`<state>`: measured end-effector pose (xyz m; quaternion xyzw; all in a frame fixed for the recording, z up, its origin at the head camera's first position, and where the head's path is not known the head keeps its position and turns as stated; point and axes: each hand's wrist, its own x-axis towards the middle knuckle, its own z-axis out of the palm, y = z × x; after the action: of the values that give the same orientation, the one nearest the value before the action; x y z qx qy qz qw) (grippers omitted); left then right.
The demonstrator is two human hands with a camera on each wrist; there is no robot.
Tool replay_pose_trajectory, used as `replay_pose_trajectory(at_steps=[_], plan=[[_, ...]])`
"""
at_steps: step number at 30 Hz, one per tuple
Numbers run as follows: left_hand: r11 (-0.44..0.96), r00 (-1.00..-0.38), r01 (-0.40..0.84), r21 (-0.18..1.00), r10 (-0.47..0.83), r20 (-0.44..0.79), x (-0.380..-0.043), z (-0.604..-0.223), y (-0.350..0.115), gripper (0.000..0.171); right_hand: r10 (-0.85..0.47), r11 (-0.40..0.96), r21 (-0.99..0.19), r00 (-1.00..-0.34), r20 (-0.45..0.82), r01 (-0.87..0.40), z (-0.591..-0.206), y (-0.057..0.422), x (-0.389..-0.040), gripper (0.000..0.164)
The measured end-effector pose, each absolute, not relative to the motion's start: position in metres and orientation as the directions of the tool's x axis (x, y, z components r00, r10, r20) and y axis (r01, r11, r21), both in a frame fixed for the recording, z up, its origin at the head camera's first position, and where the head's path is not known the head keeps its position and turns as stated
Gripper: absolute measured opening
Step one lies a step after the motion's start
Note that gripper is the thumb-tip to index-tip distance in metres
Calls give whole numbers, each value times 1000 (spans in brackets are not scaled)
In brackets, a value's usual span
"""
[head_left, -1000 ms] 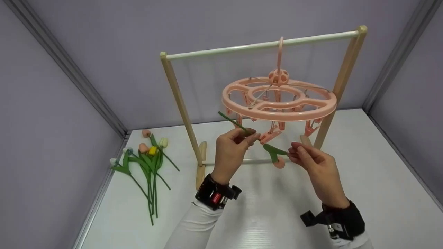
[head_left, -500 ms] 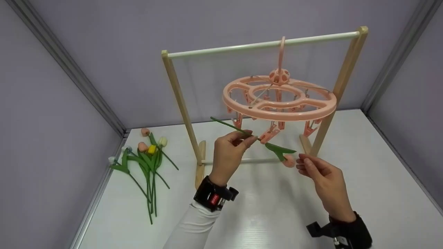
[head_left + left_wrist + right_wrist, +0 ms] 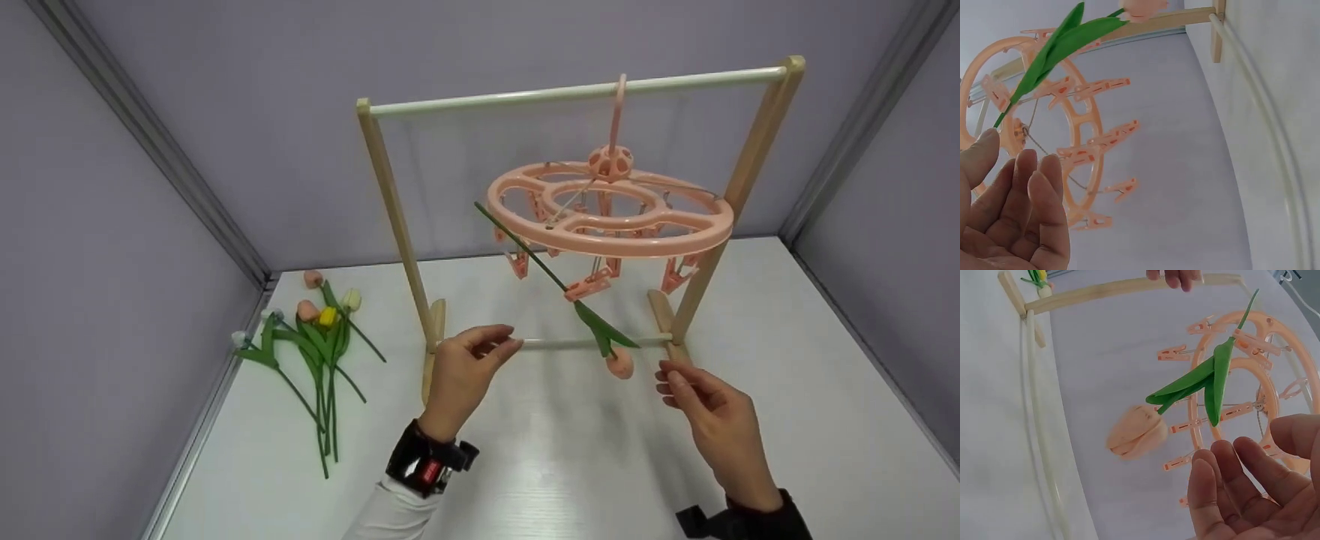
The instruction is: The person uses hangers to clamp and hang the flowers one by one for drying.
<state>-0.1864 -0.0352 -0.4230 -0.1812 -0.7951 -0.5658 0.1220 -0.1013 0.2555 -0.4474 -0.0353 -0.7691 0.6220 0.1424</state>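
Note:
A pink artificial tulip (image 3: 619,363) hangs slantwise, blossom down and stem up to the left, its stem gripped by a pink clip (image 3: 589,285) of a round clip hanger (image 3: 611,245). My left hand (image 3: 465,375) is below and left of the stem, apart from it, fingers relaxed around an empty gap. Right of the blossom, my right hand (image 3: 720,431) holds nothing, its fingers loosely bent. In the right wrist view, the tulip's green leaves (image 3: 1220,377) are close above my fingertips without contact. The left wrist view has the leaves (image 3: 1061,50) above my thumb.
The hanger hooks over the white top rod (image 3: 510,98) of a wooden stand (image 3: 394,217). Several tulips in pink, yellow, white and pale blue lie on the white table (image 3: 255,450) at left, among them a yellow tulip (image 3: 328,316). Other clips (image 3: 679,276) dangle around the ring.
My left hand has let go of the tulip's stem and dropped down to the left. The tulip has swung steeper in its clip. My right hand has drawn away to the lower right.

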Motion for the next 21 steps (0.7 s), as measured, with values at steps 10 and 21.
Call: replay_pose_trajectory(at_steps=[10, 21], plan=[[433, -952, 303, 849, 106, 286, -162, -473, -101, 21, 254, 432, -895, -937, 240, -112, -467, 265, -91, 28], [601, -980, 122, 790, -51, 190, -149, -513, -171, 20, 312, 638, -770, -919, 240, 16, -490, 286, -89, 29]])
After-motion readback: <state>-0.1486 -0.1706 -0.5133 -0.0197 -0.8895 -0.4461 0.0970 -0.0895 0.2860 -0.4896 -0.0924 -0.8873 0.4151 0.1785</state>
